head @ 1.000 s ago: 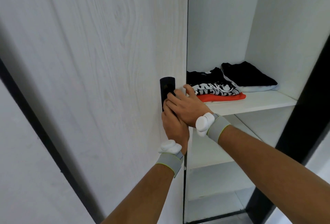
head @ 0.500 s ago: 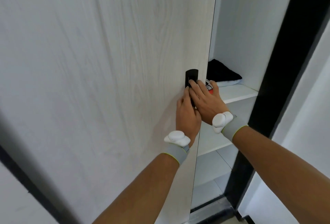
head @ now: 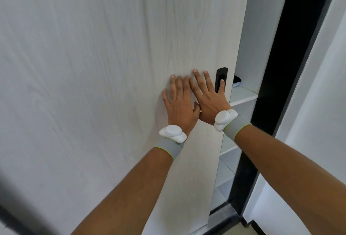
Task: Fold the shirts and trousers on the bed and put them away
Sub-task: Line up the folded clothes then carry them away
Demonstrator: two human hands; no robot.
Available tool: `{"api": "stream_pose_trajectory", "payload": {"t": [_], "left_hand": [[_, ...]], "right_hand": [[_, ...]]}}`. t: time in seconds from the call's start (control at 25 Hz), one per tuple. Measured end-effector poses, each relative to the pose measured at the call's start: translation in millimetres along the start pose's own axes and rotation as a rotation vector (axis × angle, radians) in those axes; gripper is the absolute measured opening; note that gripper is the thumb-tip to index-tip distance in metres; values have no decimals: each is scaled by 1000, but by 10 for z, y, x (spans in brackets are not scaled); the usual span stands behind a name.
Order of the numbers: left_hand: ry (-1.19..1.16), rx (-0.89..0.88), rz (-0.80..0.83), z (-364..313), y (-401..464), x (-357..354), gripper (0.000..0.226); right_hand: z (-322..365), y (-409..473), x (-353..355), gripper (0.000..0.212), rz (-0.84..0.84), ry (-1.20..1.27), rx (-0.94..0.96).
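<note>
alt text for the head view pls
Both hands, left hand and right hand, press flat on a pale sliding wardrobe door beside its black handle, with a narrow gap showing a white shelf.

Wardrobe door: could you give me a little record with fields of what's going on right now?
door: sliding, nearly shut, narrow gap at right
left hand: flat on door, fingers straight
right hand: flat on door, one finger on handle
shelf: seen through gap
clothes: dark and pale bit on shelf, mostly hidden
</note>
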State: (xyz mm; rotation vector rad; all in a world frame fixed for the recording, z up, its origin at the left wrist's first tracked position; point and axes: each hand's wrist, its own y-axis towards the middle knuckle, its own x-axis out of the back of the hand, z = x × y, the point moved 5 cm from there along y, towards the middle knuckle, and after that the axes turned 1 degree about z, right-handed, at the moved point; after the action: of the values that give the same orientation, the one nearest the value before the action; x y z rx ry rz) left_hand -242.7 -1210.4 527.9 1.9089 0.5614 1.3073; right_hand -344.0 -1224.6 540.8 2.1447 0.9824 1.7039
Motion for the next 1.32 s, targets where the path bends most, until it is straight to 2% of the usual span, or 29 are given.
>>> {"api": "stream_pose_trajectory", "payload": {"t": [0.2, 0.36, 0.64, 0.72, 0.8, 0.96, 1.08, 1.2, 1.32], "left_hand": [[188, -62, 20, -158, 62, -312, 81], [220, -31, 1, -424, 172, -546, 81], [240, -90, 97, -900, 350, -921, 73], [191, -133, 137, -1047, 399, -985, 69], [126, -196, 108, -1167, 434, -984, 64], [-240, -358, -123, -1280, 398, -809, 55], [-413, -353, -265, -1248, 392, -599, 39], [-494, -375, -233, -1346, 501, -547, 31], [-542, -439, -91, -1489, 576, -681, 32]], "right_hand": [[-196, -1, -286, 84, 65, 119, -122], [-509, 15, -430, 86, 61, 79, -140], [-1070, -58, -608, 88, 115, 98, -212], [-1202, -81, -622, 86, 137, 113, -218], [-1329, -123, -613, 83, 110, 124, -221], [-1438, -198, -538, 69, -18, 114, -137], [-1348, -198, -498, 62, -118, 105, -8], [-1301, -219, -462, 57, -157, 26, 16], [-1368, -280, -511, 52, -87, -108, 10]]}}
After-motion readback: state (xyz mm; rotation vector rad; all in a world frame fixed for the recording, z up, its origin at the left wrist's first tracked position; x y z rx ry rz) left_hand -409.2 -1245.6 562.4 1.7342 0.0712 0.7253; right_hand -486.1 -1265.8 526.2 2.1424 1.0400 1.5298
